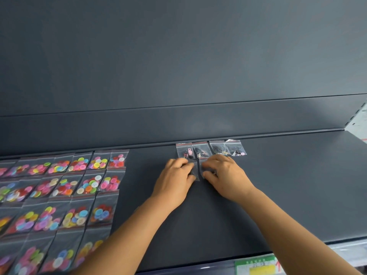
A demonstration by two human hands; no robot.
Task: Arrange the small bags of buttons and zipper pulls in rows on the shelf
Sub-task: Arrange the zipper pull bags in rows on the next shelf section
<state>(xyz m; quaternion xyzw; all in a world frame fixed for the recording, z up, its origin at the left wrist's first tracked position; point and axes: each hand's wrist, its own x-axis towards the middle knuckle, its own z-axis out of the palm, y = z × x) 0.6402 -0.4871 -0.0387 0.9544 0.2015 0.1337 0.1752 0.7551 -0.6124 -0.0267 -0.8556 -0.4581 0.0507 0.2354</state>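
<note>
A: Lighting? 
B: Even, dimmish; soft sheen on the back panel (198, 120) above the hands (174, 175). 
A: Sharpness? 
B: Button bags (59, 195) left of them blurred; edges bow.

Bags of buttons (65, 187) fill the shelf's (278, 195) left end in rows; four zipper-pull bags (210, 148) line its back edge at centre, two further bags (198, 169) just before them.

Button bags (12, 205) being cropped by left and bottom edges. Two small bags (198, 170) being largely covered by left hand (174, 179) and right hand (226, 175); contents too blurred for identification. Green label (258, 266) text unreadable.
</note>
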